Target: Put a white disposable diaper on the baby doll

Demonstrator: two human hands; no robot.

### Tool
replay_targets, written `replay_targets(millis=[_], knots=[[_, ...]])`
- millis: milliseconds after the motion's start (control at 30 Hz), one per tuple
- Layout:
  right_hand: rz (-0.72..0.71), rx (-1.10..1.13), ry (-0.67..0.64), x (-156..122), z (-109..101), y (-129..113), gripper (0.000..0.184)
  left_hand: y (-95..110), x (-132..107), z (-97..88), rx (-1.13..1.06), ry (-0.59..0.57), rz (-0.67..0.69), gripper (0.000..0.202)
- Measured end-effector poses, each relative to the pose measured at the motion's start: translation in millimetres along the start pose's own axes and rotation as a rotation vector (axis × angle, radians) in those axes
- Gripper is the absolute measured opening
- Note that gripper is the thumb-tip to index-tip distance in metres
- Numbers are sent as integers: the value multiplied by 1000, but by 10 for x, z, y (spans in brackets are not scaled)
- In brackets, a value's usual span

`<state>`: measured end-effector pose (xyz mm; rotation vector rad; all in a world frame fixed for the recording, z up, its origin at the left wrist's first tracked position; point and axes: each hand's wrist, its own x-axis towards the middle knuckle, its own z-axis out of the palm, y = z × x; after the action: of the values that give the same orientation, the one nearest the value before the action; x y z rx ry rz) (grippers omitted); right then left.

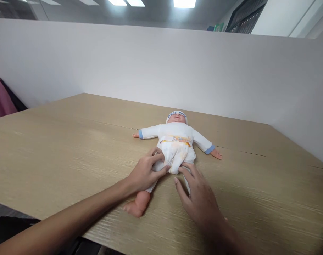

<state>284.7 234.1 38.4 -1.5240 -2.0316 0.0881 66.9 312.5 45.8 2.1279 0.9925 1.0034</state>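
A baby doll (pixel 177 129) in a white long-sleeved top with blue cuffs lies on its back, arms spread. It wears a white cap with blue lettering. Around its hips is a white diaper (pixel 176 152) with an orange printed waistband. My left hand (pixel 146 170) has its fingers curled at the diaper's left leg edge, thumb and fingertips gripping the material there. Against the right leg edge rest the fingertips of my right hand (pixel 197 191), its thumb held apart below. One bare doll foot (pixel 138 205) shows beneath my left wrist; my right hand mostly hides the other leg.
The doll lies on a wide wooden table (pixel 71 141) with thin seams across its top. A pale partition (pixel 124 63) rises behind the far edge. Something pink (pixel 1 97) stands beyond the table at the left.
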Motion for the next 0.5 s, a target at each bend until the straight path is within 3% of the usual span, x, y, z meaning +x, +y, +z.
replay_targets(millis=[167,300,500], knots=[[3,63,5,38,-17,-3,24,16,7,7,-11,-5,56,15],[44,100,5,72,-24,-22,22,23,24,5,14,-52,18,22],[268,223,59,120,-16,3,20,-21,30,26,-66,-7,-104,28]])
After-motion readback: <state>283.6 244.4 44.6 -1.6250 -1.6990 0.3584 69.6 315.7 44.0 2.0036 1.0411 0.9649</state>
